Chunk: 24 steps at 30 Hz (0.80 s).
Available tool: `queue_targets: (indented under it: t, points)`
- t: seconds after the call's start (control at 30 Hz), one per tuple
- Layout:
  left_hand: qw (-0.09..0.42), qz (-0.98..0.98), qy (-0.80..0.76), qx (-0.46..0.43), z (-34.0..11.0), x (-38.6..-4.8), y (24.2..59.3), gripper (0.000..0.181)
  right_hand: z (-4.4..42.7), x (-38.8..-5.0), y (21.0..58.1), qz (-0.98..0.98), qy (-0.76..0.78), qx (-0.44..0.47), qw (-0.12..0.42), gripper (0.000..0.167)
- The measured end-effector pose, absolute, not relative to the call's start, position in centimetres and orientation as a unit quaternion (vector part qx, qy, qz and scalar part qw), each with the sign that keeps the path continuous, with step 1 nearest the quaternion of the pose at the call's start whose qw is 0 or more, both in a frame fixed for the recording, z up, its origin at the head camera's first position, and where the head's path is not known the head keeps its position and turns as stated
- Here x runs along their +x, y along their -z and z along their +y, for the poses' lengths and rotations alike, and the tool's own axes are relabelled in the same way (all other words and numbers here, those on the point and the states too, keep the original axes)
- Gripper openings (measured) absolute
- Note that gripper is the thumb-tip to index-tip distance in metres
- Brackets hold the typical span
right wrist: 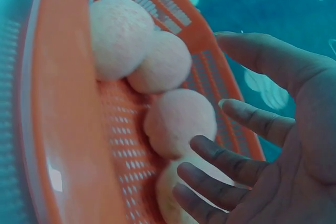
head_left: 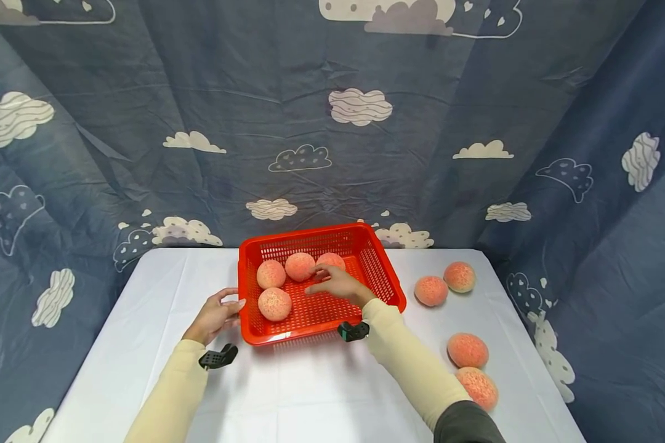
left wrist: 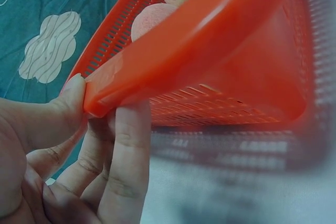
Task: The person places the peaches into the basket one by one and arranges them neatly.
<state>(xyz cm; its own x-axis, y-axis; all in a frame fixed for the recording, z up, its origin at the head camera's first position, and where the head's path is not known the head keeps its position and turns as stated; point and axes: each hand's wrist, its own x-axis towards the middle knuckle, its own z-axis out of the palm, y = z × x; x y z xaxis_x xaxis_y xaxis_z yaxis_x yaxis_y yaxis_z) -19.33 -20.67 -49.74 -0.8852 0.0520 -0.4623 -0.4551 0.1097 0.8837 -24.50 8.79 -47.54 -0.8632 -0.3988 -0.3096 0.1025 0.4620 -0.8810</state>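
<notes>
A red plastic basket [head_left: 385,263] with slotted walls stands on the white table. Several pink, speckled peaches [head_left: 274,304] lie in its left and back part. My left hand [head_left: 213,317] grips the basket's left rim; in the left wrist view, the thumb [left wrist: 71,103] is on one side of the rim and fingers curl beneath it. Over the basket's inside hovers my right hand [head_left: 338,284], partly covering the rearmost right peach [head_left: 330,260]. The right wrist view shows its fingers [right wrist: 257,116] spread and holding nothing, near the peaches [right wrist: 181,121].
Right of the basket, two peaches [head_left: 431,290] lie side by side towards the back of the table. Two more peaches [head_left: 468,350] lie nearer the front right. A dark blue curtain [head_left: 288,80] with cloud prints hangs behind the table [head_left: 299,394] and along its sides.
</notes>
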Motion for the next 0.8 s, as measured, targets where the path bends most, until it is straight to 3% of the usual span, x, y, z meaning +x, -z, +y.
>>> queue_targets:
  t: [0.47, 0.8]
  points:
    - [0.202, 0.723, -0.645, -0.145, -20.6, -19.4, 49.8, 0.05, 16.3, -24.2, 46.5, 0.819, 0.535, -0.052, 0.201, 0.054]
    - [0.203, 0.72, -0.648, -0.14, -20.7, -19.5, 49.9, 0.05, 21.0, -23.7, 45.8, 0.805, 0.567, -0.048, 0.169, 0.063]
